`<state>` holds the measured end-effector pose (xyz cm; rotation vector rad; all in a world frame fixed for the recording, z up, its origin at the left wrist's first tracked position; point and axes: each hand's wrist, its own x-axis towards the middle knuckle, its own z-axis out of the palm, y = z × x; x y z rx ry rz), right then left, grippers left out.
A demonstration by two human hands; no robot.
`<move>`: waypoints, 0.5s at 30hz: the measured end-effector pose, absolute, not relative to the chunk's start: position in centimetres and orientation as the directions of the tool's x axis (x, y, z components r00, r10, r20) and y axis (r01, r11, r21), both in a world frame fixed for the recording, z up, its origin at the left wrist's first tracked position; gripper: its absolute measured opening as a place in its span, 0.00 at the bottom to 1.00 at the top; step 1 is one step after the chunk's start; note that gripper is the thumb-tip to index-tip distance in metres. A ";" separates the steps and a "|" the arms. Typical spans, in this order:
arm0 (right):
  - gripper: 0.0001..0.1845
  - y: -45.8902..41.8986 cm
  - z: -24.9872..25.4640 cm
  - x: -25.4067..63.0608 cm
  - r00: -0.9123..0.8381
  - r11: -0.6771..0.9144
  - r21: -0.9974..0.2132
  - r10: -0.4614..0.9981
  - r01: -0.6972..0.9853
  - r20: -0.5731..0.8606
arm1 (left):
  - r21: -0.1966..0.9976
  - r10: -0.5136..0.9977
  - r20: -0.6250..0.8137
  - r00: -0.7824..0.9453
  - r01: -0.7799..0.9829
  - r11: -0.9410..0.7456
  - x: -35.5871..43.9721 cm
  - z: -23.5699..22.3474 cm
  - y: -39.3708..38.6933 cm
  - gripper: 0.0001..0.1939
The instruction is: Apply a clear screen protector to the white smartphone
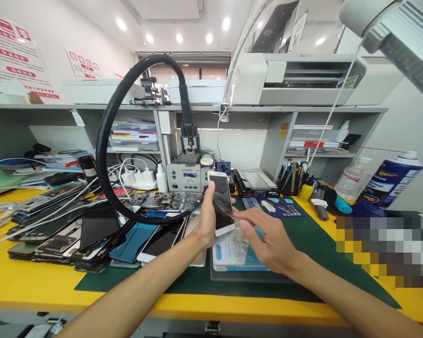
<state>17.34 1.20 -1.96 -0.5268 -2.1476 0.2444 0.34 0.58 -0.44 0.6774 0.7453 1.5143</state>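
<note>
My left hand (207, 216) grips a white-framed smartphone (223, 199) with a dark screen, holding it tilted up above the work mat. The thumb lies along the left edge and fingertips show at the right edge. My right hand (268, 234) is at the phone's lower right edge, thumb and index finger drawn close together. Something thin and pale may be between those fingertips; I cannot make it out. Below the hands, a blue-and-white flat box (229, 256) rests on a dark perforated pad (239, 276).
Stacked phones and phone parts (56, 239) cover the left side. A thick black hose (102, 141) loops up from the grey soldering station (185, 178). A blue spray can (391, 178) and a clear bottle (352, 178) stand right on the yellow table (183, 305) with its green mat (313, 239).
</note>
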 end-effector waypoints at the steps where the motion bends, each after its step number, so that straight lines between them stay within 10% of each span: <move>1: 0.13 1.2 -1.9 17.3 -0.533 0.893 -0.354 0.451 0.279 0.716 | 0.784 0.998 -0.014 -0.067 -0.620 -0.030 0.3 -0.5 0.7 0.34; 15: 0.20 1.6 -1.1 17.3 -0.457 0.726 -0.637 0.673 0.257 0.582 | 0.796 0.999 -0.029 -0.030 -0.606 0.005 0.1 -0.2 0.9 0.39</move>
